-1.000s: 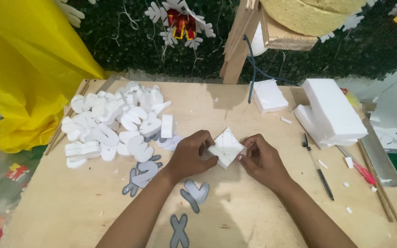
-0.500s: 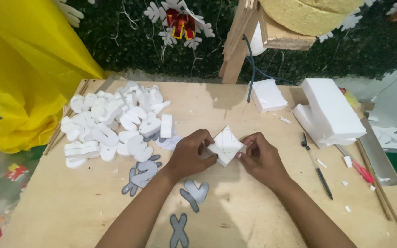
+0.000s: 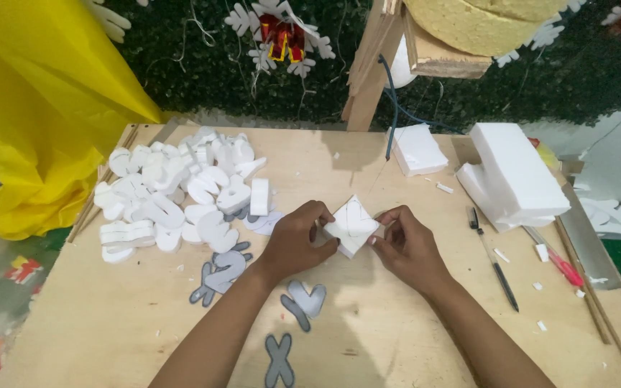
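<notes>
Both of my hands hold a small square white foam piece with pencil lines drawn on it, tilted like a diamond just above the plywood table. My left hand grips its left edge. My right hand pinches its right corner with thumb and fingers. A pile of cut white foam letters lies to the left. Grey paper letter cut-outs lie on the table under my left forearm.
White foam blocks and a smaller foam slab sit at the back right. A black pen, a red pen, a metal ruler and wooden sticks lie right. Yellow fabric hangs left; a wooden stand rises behind.
The foam piece and both hands stay in nearly the same place; my fingers shifted slightly on its edges.
</notes>
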